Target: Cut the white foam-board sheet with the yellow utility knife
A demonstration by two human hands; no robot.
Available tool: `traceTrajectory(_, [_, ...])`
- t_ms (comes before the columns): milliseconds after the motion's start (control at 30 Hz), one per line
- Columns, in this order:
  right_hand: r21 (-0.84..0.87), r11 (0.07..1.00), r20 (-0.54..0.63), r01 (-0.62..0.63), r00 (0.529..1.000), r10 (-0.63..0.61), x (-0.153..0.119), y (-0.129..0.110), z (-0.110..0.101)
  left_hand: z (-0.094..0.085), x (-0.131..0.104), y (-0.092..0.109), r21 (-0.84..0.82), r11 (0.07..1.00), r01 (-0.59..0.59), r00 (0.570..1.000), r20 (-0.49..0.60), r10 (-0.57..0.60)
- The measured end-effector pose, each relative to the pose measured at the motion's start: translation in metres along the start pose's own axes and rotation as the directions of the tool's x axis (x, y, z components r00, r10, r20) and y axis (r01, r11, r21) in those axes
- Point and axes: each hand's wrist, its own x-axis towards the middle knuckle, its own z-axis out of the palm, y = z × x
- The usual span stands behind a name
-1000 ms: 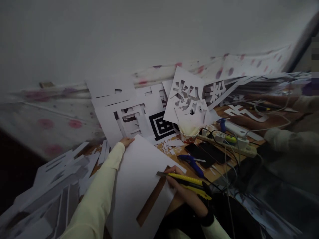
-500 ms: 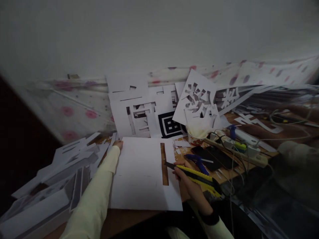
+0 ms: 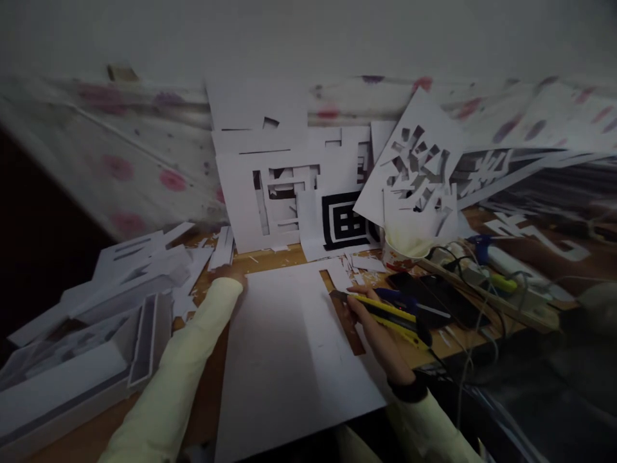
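Observation:
A large white board (image 3: pixel 284 347) lies tilted on the wooden table, with a long narrow slot cut near its right side. My right hand (image 3: pixel 369 315) is closed around a yellow and black utility knife (image 3: pixel 395 317), whose tip is over the upper part of the slot. At the board's upper left corner is my left hand (image 3: pixel 231 275), small and dim below the cream sleeve; its fingers are too dark to make out.
Cut-out boards (image 3: pixel 241 206) lean against the wall behind. White boxes (image 3: pixel 72 379) stand at left. At right are a paper cup (image 3: pixel 405 254), dark phones (image 3: pixel 453 299), a blue glue gun (image 3: pixel 400 298), a power strip (image 3: pixel 511 305) with cables, and another person's arm.
The board has turned and its near edge has come closer. My right hand and the knife have moved up along the slot. The view has shifted, so the wall items sit differently.

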Motion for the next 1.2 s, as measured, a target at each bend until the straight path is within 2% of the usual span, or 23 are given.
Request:
traceTrajectory(67, [0.025,0.999,0.008,-0.019,1.0,0.019,0.014,-0.001,0.008,0.0,0.013,0.022,0.009,1.0,-0.021,0.999,0.041,0.02])
traceTrajectory(133, [0.029,0.999,0.006,-0.019,1.0,0.019,0.029,0.002,0.017,0.007,0.029,0.051,-0.016,0.995,-0.1,0.994,0.046,0.101])
traceTrajectory(267, [-0.033,0.999,-0.078,0.028,0.996,-0.031,0.056,0.02,0.035,0.033,0.058,0.106,-0.105,0.971,-0.215,0.975,0.024,0.219])
traceTrajectory(400, [-0.123,0.992,-0.165,0.037,0.985,-0.057,0.074,0.042,0.049,0.057,0.076,0.134,-0.184,0.943,-0.278,0.957,0.034,0.289])
traceTrajectory(533, [-0.199,0.979,-0.177,0.041,0.981,-0.077,0.082,0.059,0.058,0.066,0.088,0.14,-0.173,0.944,-0.281,0.95,0.091,0.3])
traceTrajectory(600, [-0.278,0.96,-0.162,0.045,0.982,-0.093,0.083,0.064,0.06,0.067,0.094,0.138,-0.174,0.931,-0.321,0.933,0.11,0.342])
traceTrajectory(700, [-0.412,0.91,-0.119,0.035,0.989,-0.092,0.084,0.066,0.058,0.071,0.1,0.134,-0.23,0.893,-0.386,0.902,0.11,0.418])
traceTrajectory(933, [-0.549,0.834,-0.107,0.05,0.986,-0.129,0.087,0.069,0.057,0.072,0.104,0.133,-0.287,0.874,-0.393,0.872,0.186,0.453])
traceTrajectory(1200, [-0.609,0.792,-0.089,0.037,0.989,-0.115,0.083,0.071,0.057,0.072,0.105,0.134,-0.31,0.875,-0.371,0.873,0.205,0.443])
